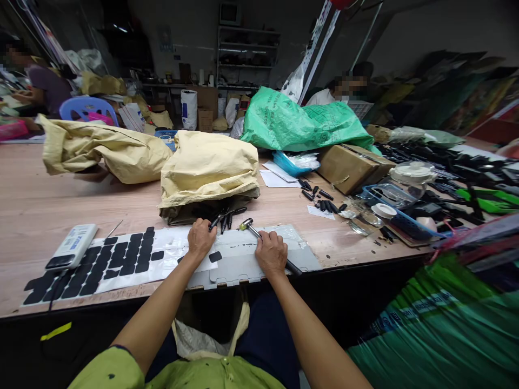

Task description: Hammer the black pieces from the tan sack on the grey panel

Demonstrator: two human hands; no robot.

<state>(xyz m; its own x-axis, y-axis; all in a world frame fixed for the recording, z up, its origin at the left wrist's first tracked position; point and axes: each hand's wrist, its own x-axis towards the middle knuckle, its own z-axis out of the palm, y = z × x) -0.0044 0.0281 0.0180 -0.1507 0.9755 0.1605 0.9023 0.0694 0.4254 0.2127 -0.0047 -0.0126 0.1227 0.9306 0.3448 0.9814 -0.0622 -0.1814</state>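
Observation:
My right hand point(271, 252) is closed round the shaft of a small hammer point(254, 231). The hammer's head has a yellow end and points away from me; its black grip sticks out behind the hand. My left hand point(200, 239) pinches a slim black piece point(214, 222) near the mouth of a tan sack point(208, 162). More slim black pieces point(230, 220) spill out of that sack just beyond the hand. Under both hands lies a flat grey board point(239, 259), with a black rounded-square pad point(215, 257) on it.
Left of the hands are a white sheet point(168, 243), rows of black pads point(130, 256) and a white boxy device point(75, 246). Another tan sack point(117, 148) lies behind. To the right are loose black pieces point(324, 205), a cardboard box point(351, 167) and a blue basket point(405, 216).

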